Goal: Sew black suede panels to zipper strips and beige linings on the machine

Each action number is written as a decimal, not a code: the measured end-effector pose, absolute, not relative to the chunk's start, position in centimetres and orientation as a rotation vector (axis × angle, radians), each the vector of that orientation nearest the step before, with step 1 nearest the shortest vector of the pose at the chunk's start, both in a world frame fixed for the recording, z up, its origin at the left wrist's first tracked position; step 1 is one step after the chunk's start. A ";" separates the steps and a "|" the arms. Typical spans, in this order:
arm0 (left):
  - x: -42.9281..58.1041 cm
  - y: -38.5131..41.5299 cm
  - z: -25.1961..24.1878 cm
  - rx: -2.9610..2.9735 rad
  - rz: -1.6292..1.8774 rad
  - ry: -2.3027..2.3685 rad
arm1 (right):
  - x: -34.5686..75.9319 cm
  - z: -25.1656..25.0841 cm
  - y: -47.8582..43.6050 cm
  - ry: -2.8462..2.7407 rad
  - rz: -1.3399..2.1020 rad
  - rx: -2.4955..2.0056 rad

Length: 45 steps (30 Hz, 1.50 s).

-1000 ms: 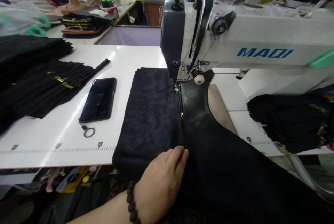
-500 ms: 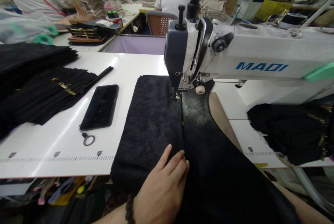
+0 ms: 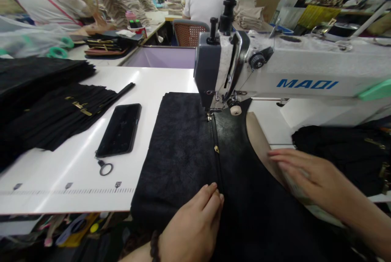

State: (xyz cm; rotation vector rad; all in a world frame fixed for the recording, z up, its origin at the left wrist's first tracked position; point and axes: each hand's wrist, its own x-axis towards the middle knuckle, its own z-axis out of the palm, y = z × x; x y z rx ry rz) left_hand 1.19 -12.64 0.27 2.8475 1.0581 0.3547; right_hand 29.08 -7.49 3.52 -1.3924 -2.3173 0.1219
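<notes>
A black leather panel (image 3: 180, 140) lies under the presser foot (image 3: 210, 116) of the sewing machine (image 3: 314, 70). Down its middle runs a black zipper (image 3: 215, 132) with a small gold slider (image 3: 216, 149). My left hand (image 3: 195, 217) rests on the panel, its fingers bunched together on the lower part of the zipper; the fingertips are partly hidden. At the panel's curved right edge, my right hand (image 3: 314, 176) hovers with fingers stretched out, somewhat blurred, by the beige lining (image 3: 258, 132). I see nothing held in it.
A phone (image 3: 119, 129) with a ring strap (image 3: 106, 168) lies left of the panel. Black pieces with gold zipper pulls (image 3: 73, 107) are stacked farther left, with another black stack (image 3: 336, 152) at right. Two people sit beyond the white table (image 3: 76, 180).
My right hand has come up from the lower right to the panel's curved edge. My left fingers have drawn together, and more of the zipper and its gold slider now shows.
</notes>
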 end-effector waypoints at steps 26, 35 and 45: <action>0.7 -12.1 -1.3 2.986 0.459 0.997 | 19.8 0.4 -6.1 -2.695 -0.015 -1.189; 0.4 -12.2 -1.8 2.958 0.475 1.017 | 19.7 0.4 -6.0 -2.680 -0.009 -1.205; 0.9 -11.2 -1.4 2.976 0.456 1.077 | 19.6 0.3 -4.7 -2.666 -0.013 -1.223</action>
